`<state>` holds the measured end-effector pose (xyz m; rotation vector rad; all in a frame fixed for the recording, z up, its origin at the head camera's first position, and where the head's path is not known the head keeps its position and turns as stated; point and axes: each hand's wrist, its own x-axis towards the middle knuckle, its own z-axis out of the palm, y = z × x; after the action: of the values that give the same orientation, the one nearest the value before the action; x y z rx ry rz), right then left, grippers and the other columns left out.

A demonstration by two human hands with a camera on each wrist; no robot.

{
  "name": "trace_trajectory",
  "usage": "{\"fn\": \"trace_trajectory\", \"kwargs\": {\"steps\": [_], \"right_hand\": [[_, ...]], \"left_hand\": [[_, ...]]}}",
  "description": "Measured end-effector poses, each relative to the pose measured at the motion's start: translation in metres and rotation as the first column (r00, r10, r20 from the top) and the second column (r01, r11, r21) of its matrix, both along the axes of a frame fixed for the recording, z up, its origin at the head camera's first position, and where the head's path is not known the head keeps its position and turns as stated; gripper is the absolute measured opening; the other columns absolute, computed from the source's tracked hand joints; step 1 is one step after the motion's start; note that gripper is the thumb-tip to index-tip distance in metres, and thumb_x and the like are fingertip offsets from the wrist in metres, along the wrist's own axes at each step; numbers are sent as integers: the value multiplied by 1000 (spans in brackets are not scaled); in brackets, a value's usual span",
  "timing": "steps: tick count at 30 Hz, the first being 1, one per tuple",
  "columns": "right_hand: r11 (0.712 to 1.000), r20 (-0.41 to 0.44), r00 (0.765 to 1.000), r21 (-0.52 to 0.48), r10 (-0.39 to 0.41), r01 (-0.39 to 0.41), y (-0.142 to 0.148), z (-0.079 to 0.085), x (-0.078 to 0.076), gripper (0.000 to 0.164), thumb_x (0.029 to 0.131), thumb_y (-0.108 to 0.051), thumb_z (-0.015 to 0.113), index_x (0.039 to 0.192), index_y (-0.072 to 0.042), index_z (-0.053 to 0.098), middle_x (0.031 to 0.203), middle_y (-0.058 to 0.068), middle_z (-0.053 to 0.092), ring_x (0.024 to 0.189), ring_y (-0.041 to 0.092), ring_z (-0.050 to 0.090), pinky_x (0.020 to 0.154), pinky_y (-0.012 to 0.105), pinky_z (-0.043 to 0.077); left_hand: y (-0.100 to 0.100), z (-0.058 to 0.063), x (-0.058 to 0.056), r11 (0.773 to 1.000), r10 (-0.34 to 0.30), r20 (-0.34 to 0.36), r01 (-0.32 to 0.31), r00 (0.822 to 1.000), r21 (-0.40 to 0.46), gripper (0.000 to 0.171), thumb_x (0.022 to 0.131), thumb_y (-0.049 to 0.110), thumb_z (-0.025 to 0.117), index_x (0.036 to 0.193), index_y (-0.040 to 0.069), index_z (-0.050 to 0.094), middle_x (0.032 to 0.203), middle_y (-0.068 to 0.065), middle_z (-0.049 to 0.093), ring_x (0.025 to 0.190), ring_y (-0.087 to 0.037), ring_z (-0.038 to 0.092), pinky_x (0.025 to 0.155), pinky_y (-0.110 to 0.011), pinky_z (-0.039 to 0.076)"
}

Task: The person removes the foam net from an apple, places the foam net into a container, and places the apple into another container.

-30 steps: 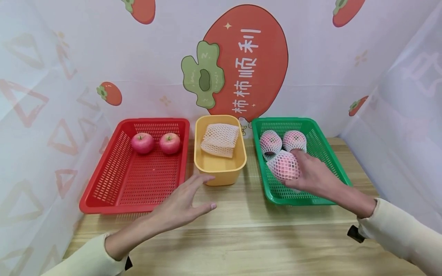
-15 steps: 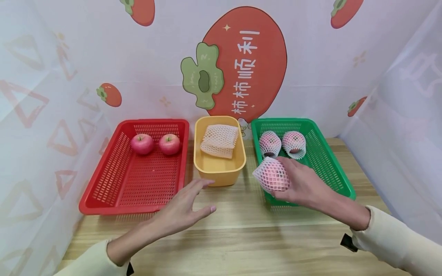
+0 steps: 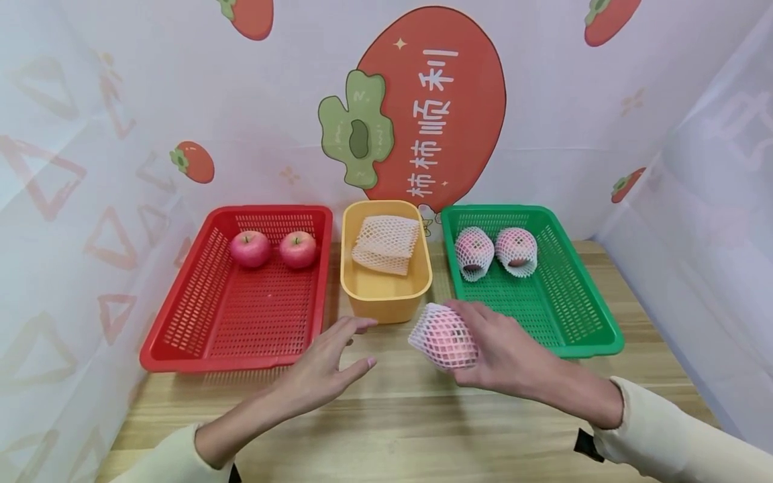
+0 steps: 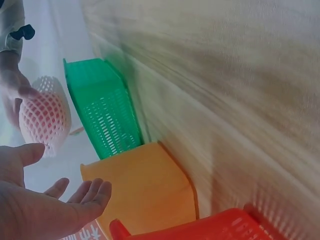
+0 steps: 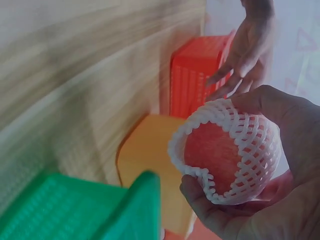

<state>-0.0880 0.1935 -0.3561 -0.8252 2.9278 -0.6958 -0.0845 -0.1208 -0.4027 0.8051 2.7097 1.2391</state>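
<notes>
An apple in a white foam net sleeve [image 3: 445,339] is gripped by my right hand [image 3: 513,352] above the table, left of the green basket [image 3: 588,350]. In the right wrist view the sleeve's open end shows the bare red apple [image 5: 212,155]. My left hand [image 3: 323,365] hovers in front of the yellow bin [image 3: 386,310] with fingers spread and nothing in it. Two sleeved apples, one on the left [image 3: 474,251] and one on the right [image 3: 517,249], lie in the green basket.
At left stands a red basket [image 3: 235,364] with two bare apples, one darker [image 3: 250,249] and one paler [image 3: 298,249]. Flattened foam nets [image 3: 386,243] lie in the yellow bin. A printed cloth backdrop [image 3: 260,100] rises behind the wooden table [image 3: 386,429].
My right hand has lifted the sleeved apple from the green basket and carried it left and toward me. The left hand has hardly moved.
</notes>
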Motion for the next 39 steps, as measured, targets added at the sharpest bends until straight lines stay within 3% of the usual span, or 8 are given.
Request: {"fn": "trace_trajectory", "kwargs": {"steps": [6, 12, 18, 27, 32, 39], "right_hand": [[999, 61, 997, 11, 35, -36, -12, -11, 8, 96, 72, -31, 94, 151, -6, 47, 131, 14, 64, 109, 25, 68, 85, 41, 61], [998, 61, 996, -1, 69, -69, -21, -27, 15, 95, 69, -28, 95, 149, -6, 49, 130, 14, 65, 107, 26, 69, 85, 46, 60], [997, 85, 993, 6, 81, -82, -28, -45, 20, 95, 68, -28, 95, 148, -3, 50, 127, 15, 66, 104, 25, 69, 82, 42, 61], [994, 73, 992, 27, 102, -104, -37, -66, 23, 95, 66, -28, 94, 147, -2, 51, 122, 13, 65, 95, 23, 69, 78, 38, 61], [994, 65, 993, 34, 100, -103, -37, -73, 23, 96, 66, -29, 95, 147, -2, 51, 119, 13, 65, 93, 23, 69, 76, 37, 62], [995, 95, 991, 37, 91, -95, -36, -79, 23, 99, 65, -29, 95, 149, -2, 49, 121, 17, 66, 95, 28, 71, 79, 42, 63]], "left_hand": [[4, -7, 2, 994, -10, 36, 6, 999, 106, 47, 98, 12, 75, 142, 11, 58, 133, -4, 65, 123, -25, 64, 101, -47, 58], [9, -20, 4, 972, -19, 61, 4, 998, 234, 40, 98, 3, 73, 135, 7, 62, 129, -7, 67, 119, -27, 67, 100, -41, 59], [12, -28, 5, 953, -34, 116, -3, 993, 303, 37, 99, 1, 71, 135, 3, 61, 128, -10, 67, 119, -29, 67, 101, -41, 58], [18, -42, 10, 926, -43, 222, -45, 974, 376, 33, 94, -9, 71, 125, 0, 67, 125, -16, 67, 121, -44, 65, 98, -28, 59], [20, -50, 10, 924, -62, 258, -42, 964, 380, 24, 96, -6, 72, 119, -2, 69, 122, -19, 67, 118, -41, 67, 95, -28, 60], [23, -59, 11, 934, -101, 275, -4, 956, 358, 21, 94, -9, 70, 112, 1, 73, 116, -13, 71, 114, -34, 70, 93, -27, 60]]}}
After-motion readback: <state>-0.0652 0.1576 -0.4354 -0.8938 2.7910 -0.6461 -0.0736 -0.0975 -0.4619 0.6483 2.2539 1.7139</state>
